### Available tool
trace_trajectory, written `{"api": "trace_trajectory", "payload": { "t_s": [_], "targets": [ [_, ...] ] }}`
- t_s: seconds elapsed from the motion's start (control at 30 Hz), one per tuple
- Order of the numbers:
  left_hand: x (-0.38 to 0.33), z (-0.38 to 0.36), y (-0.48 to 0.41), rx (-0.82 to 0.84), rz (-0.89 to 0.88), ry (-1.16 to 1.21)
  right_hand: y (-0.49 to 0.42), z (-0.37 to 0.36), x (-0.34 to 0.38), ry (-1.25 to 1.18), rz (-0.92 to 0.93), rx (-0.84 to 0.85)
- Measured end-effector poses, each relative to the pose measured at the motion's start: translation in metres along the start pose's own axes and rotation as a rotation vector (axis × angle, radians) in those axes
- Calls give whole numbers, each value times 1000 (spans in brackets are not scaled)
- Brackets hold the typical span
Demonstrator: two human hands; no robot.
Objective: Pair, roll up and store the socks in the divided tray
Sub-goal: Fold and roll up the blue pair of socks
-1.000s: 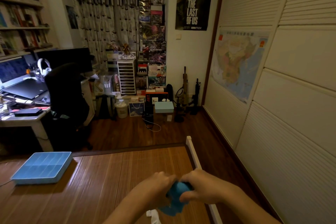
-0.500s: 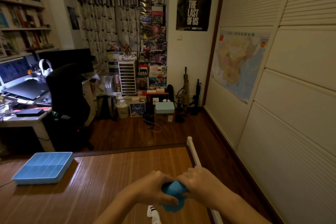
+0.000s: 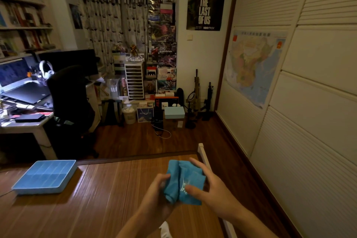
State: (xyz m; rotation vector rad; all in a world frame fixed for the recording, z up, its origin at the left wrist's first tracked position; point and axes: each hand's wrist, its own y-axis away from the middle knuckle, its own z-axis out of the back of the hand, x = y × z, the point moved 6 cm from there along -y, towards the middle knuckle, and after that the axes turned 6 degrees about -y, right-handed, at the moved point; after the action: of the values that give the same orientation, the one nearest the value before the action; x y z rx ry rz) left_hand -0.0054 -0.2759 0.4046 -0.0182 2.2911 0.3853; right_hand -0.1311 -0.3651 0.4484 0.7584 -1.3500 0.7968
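A bundle of blue socks (image 3: 183, 179) is held up above the wooden mat between both hands. My left hand (image 3: 157, 189) grips its left side with curled fingers. My right hand (image 3: 204, 185) holds the right side, thumb on the front and fingers wrapped behind. The light blue divided tray (image 3: 46, 177) lies on the mat at the left, well away from the hands; its compartments look empty. A white sock (image 3: 165, 230) peeks out at the bottom edge below my left forearm.
The wooden mat (image 3: 100, 199) ends at a white rail (image 3: 202, 152) on the right. Beyond lie dark floor, a desk with a black chair (image 3: 69, 98) at the left, stacked boxes at the back, and a white sliding wardrobe along the right.
The hands have risen and moved apart. The blue socks, squeezed into a tight ball a moment ago, are now a larger, looser bundle held higher.
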Motion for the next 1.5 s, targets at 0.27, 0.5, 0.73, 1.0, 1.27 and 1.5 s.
{"api": "trace_trajectory", "payload": {
  "t_s": [0.27, 0.5, 0.73, 1.0, 1.27, 1.5],
  "targets": [
    [-10, -11, 2, -73, -151, -171, 0, 1, 7, -64, 116, -209],
    [-8, 1, 3, -185, -112, -192, -1, 12, 2, -109, 66, -322],
    [-14, 3, 9, -130, -140, -207, 5, 26, -13, -108, -135, -421],
    [-16, 4, 8, -223, -147, -285, 14, 33, 1, 247, 84, -549],
    [-17, -3, 9, -207, -142, -245, 10, 36, 1, 65, 80, -551],
    [-16, 0, 11, -189, -105, -201, 9, 32, -3, 54, 69, -437]
  ]
}}
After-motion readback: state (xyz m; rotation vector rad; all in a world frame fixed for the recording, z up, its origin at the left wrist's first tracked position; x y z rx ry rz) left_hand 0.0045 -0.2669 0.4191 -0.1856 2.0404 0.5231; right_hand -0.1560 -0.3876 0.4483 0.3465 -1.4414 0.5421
